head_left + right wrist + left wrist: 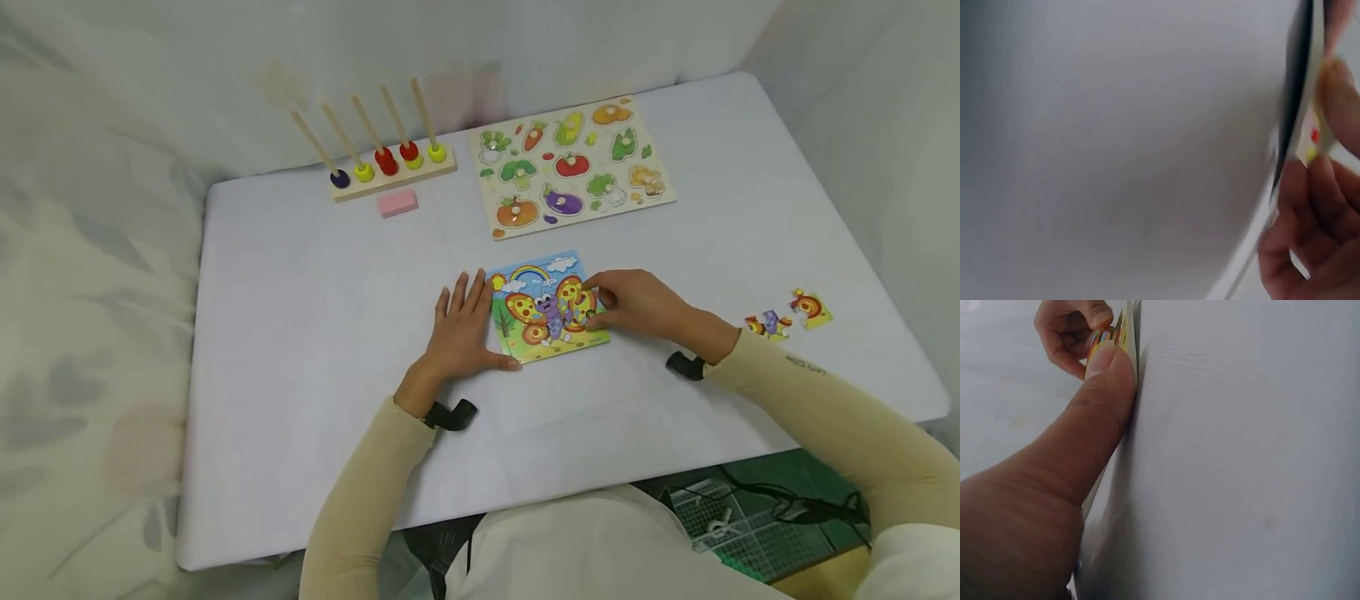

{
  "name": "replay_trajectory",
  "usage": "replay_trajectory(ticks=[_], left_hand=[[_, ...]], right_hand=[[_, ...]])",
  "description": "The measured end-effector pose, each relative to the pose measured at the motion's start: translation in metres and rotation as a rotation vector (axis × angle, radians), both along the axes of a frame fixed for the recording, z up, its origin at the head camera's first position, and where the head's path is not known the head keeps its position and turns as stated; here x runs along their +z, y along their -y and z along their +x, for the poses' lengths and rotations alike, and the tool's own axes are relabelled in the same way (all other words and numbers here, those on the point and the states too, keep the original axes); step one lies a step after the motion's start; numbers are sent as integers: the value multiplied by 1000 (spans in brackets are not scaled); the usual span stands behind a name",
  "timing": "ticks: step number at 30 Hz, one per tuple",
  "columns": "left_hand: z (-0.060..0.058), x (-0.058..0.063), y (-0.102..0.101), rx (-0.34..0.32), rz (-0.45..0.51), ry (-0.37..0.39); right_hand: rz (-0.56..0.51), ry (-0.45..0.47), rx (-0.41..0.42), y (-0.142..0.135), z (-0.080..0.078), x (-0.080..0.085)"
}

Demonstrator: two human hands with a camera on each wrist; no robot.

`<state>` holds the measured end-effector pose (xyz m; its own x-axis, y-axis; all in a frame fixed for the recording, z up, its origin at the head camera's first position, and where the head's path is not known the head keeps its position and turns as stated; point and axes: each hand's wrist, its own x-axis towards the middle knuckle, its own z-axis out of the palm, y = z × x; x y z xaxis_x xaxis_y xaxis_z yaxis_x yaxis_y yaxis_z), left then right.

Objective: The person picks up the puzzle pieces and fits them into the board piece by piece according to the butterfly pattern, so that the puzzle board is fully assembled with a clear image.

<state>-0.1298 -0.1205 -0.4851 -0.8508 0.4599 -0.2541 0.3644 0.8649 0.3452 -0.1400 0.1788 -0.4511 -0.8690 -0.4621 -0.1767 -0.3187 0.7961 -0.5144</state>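
White cloth covers the table (315, 375), where a butterfly puzzle (552, 321) lies near the middle. The left hand (462, 340) is spread against its left side. The right hand (643, 305) pinches a puzzle piece (1104, 335) at its right side. 2 loose pieces (812, 309) lie farther right. Beyond stand 5 rods (367, 122) beside a vegetable board (546, 177).

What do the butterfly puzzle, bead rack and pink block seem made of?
Butterfly puzzle: probably thin wood or board; smooth printed face, pale edge.
Bead rack: likely bare wood; matte tan pegs, base.
Pink block: matte, even colour; wood or foam, can't tell.
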Motion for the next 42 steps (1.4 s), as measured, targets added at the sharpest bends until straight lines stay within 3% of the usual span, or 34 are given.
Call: replay_trajectory(ticks=[6, 15, 26, 42], left_hand=[[-1, -1, 0, 11, -5, 8], [-1, 2, 0, 12, -10, 17], [0, 1, 0, 12, -10, 16], [0, -2, -1, 7, 1, 0]], right_hand=[[4, -15, -35, 18, -8, 0], [45, -9, -76, 19, -12, -4], [70, 53, -62, 21, -11, -6], [-2, -54, 33, 6, -6, -7]])
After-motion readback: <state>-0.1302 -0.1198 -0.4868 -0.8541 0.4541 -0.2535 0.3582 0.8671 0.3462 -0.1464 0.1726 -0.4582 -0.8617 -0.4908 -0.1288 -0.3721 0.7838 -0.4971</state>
